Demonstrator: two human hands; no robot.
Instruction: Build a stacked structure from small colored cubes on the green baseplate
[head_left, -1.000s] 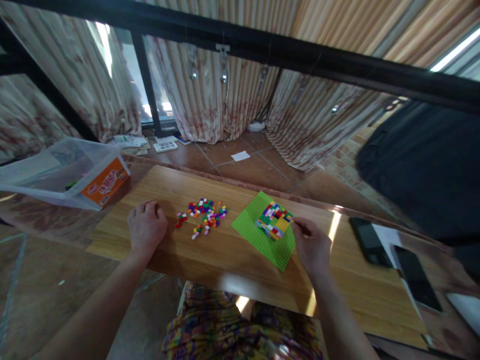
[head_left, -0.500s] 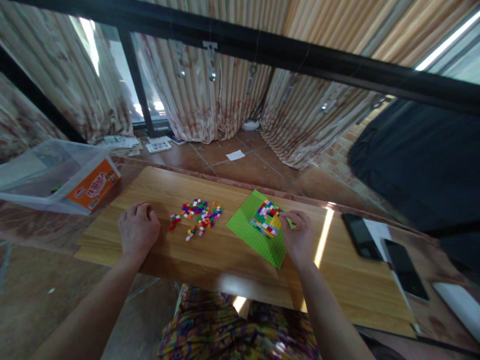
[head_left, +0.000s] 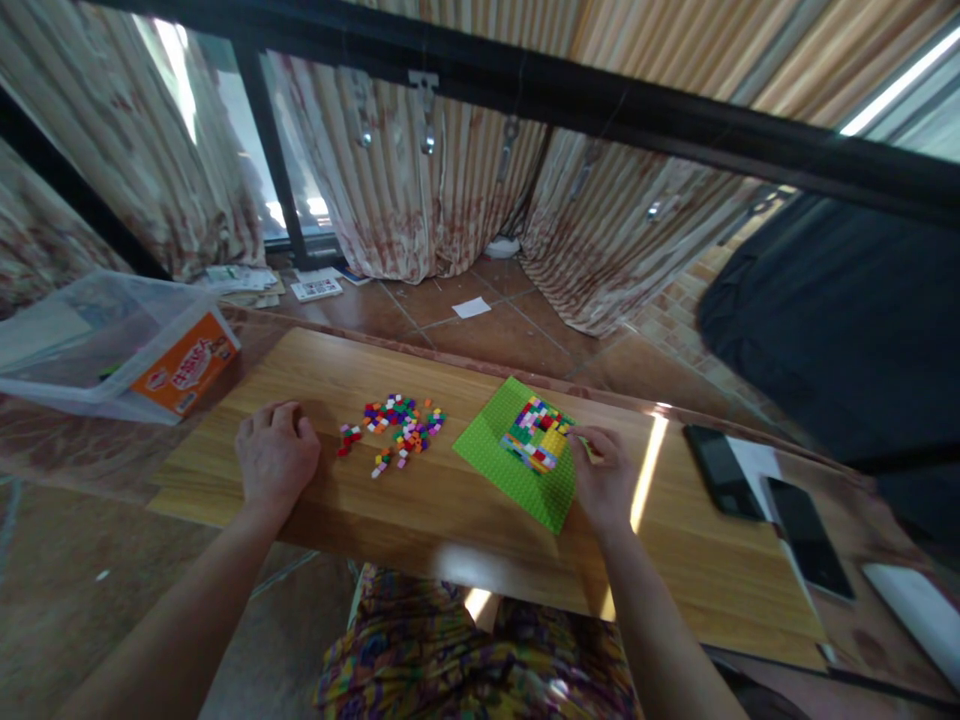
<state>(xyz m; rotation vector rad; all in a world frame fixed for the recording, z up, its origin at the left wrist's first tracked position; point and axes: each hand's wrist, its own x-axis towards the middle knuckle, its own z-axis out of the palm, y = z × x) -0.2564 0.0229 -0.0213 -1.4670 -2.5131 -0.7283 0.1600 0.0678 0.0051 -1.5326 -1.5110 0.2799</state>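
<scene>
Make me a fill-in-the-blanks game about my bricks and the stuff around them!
1. The multicoloured plastic brick build sits on a flat, studded plastic sheet coloured ____.
2. The bare hand nearest the loose, multicoloured little plastic bricks is the person's ____ one.
3. The clear plastic box has a printed label whose background is ____.

Missing words: green; left; orange.
</scene>
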